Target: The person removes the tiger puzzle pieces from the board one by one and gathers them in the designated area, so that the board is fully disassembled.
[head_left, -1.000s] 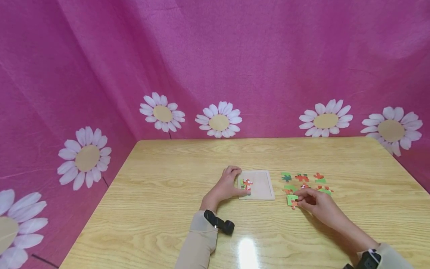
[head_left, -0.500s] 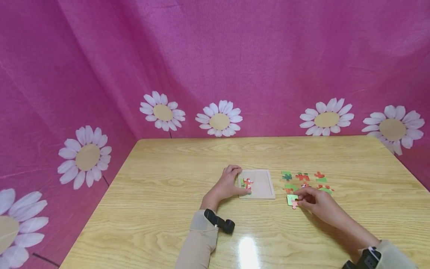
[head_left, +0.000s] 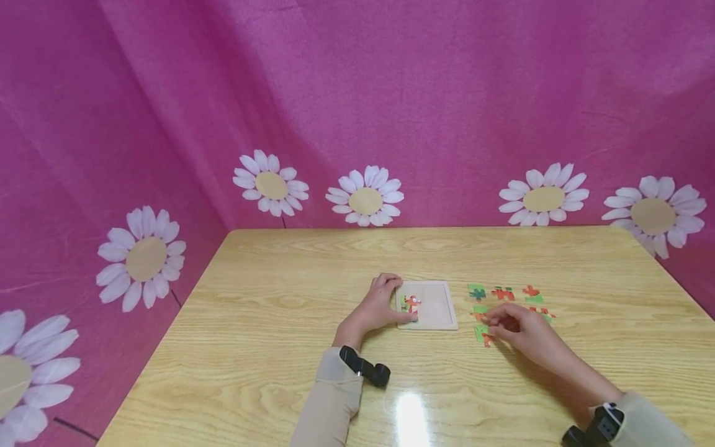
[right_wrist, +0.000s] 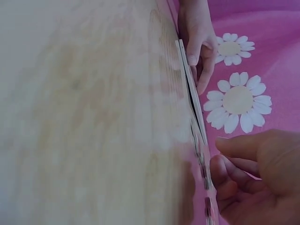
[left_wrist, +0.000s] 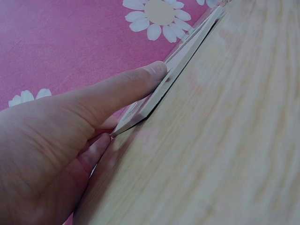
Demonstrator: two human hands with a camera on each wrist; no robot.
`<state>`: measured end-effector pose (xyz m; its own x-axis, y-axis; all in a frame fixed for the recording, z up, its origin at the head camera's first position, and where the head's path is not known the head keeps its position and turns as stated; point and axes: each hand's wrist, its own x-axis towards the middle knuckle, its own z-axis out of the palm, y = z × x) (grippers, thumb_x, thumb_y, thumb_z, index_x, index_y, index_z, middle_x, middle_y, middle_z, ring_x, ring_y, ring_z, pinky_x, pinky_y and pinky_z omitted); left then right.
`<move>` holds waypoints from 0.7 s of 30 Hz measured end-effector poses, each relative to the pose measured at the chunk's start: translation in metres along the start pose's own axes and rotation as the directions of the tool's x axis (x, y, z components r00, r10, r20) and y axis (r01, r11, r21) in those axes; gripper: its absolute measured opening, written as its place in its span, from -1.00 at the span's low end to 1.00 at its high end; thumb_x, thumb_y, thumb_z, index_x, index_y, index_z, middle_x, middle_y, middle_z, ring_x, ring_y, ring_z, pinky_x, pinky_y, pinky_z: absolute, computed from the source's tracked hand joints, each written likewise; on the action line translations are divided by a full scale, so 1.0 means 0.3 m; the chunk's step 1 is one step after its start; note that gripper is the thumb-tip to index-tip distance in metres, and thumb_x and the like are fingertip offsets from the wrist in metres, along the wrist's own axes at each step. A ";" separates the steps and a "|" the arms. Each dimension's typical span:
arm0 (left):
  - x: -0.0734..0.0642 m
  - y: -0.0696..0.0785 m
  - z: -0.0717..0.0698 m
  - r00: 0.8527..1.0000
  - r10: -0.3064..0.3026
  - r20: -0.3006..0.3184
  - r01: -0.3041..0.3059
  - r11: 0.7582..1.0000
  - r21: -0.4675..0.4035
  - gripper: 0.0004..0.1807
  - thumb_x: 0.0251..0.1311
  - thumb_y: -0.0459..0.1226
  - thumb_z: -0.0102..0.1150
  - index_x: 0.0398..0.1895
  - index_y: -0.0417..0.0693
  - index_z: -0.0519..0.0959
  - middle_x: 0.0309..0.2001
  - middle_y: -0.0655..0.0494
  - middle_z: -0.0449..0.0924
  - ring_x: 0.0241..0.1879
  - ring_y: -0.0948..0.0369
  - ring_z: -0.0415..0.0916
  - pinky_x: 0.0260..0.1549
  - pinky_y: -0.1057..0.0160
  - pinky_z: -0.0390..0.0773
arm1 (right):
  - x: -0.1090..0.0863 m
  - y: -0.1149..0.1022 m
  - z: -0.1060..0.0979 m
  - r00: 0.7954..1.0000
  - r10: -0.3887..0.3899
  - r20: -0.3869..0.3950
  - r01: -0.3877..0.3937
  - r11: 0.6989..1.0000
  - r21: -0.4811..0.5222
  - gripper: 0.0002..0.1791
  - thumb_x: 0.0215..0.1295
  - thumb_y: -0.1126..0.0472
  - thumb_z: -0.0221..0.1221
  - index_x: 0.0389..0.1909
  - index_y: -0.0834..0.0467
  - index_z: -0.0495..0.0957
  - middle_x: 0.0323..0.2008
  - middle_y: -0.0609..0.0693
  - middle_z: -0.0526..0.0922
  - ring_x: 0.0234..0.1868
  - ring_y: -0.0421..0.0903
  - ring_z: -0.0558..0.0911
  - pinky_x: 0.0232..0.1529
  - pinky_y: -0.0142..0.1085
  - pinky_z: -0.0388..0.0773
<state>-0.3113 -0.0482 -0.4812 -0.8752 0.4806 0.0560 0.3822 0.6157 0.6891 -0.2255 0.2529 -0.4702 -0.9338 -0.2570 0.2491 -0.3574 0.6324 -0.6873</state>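
My left hand (head_left: 381,305) holds a square wooden puzzle tray (head_left: 434,304) by its left side. The thumb (left_wrist: 136,82) lies over the near edge, and the other fingers are at the left side and far corner. Orange-and-green jigsaw pieces (head_left: 412,302) sit inside the tray along its left. My right hand (head_left: 527,335) hovers over the loose pieces, thumb and fingers loosely bent and apart, with nothing seen between them. Just left of its fingertips lie a green-and-orange piece (head_left: 480,334) and another piece (head_left: 478,312). The hand partly hides pieces beneath it.
Several more loose jigsaw pieces lie in rows right of the tray, among them a green one (head_left: 476,292), an orange one (head_left: 503,293) and an orange-green one (head_left: 532,293). The wooden table (head_left: 290,279) ends at a pink daisy-print curtain (head_left: 447,112).
The nearest jigsaw piece, earlier tilted at my right fingertips, now lies flat. My right hand has let go of it and shifted slightly away from me. The left hand stays on the tray.
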 end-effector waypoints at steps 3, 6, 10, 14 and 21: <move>0.000 -0.001 -0.001 1.000 -0.002 0.006 0.002 1.000 0.001 -0.08 0.00 -0.02 0.50 0.38 -0.24 0.32 0.36 0.04 0.17 0.36 0.14 0.07 0.32 0.20 0.25 | 0.018 -0.003 0.011 1.000 -0.001 0.009 0.001 1.000 0.002 -0.81 0.17 0.44 0.32 -0.19 0.28 0.63 -0.36 -0.04 0.64 -0.43 -0.34 0.49 -0.53 -0.42 0.47; -0.001 -0.002 -0.003 1.000 -0.007 0.010 0.007 1.000 -0.005 -0.08 0.00 -0.02 0.50 0.38 -0.23 0.31 0.36 0.05 0.17 0.36 0.15 0.07 0.32 0.21 0.25 | 0.038 -0.010 0.026 1.000 -0.005 0.008 0.005 1.000 -0.008 -0.83 0.17 0.41 0.33 -0.21 0.24 0.64 -0.36 -0.07 0.63 -0.46 -0.32 0.47 -0.54 -0.42 0.45; -0.001 0.002 -0.004 1.000 -0.010 0.008 0.010 1.000 -0.019 -0.08 0.00 -0.04 0.51 0.38 -0.25 0.32 0.35 0.04 0.17 0.36 0.14 0.07 0.32 0.19 0.24 | 0.068 -0.021 0.050 1.000 -0.012 0.000 0.012 1.000 -0.015 -0.84 0.17 0.39 0.34 -0.22 0.24 0.64 -0.40 -0.10 0.61 -0.44 -0.30 0.47 -0.49 -0.42 0.46; -0.003 0.005 -0.002 1.000 -0.023 0.007 0.023 0.999 -0.028 -0.07 -0.01 -0.04 0.51 0.38 -0.26 0.31 0.35 0.03 0.17 0.35 0.14 0.07 0.32 0.18 0.24 | 0.100 -0.033 0.077 1.000 -0.009 0.006 0.009 1.000 0.004 -0.83 0.17 0.40 0.34 -0.21 0.27 0.64 -0.41 -0.11 0.60 -0.42 -0.29 0.48 -0.45 -0.42 0.48; -0.002 0.006 0.000 1.000 -0.022 0.005 0.023 0.999 -0.023 -0.08 -0.01 -0.03 0.51 0.38 -0.24 0.32 0.35 0.06 0.17 0.35 0.15 0.07 0.32 0.19 0.25 | 0.157 -0.061 0.123 0.999 -0.033 0.029 0.032 0.999 0.035 -0.84 0.17 0.41 0.34 -0.22 0.26 0.64 -0.44 -0.10 0.60 -0.45 -0.26 0.49 -0.46 -0.41 0.48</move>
<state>-0.3100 -0.0476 -0.4800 -0.8821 0.4697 0.0371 0.3554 0.6117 0.7068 -0.2622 0.2021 -0.4711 -0.9204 -0.2990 0.2518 -0.3864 0.5982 -0.7021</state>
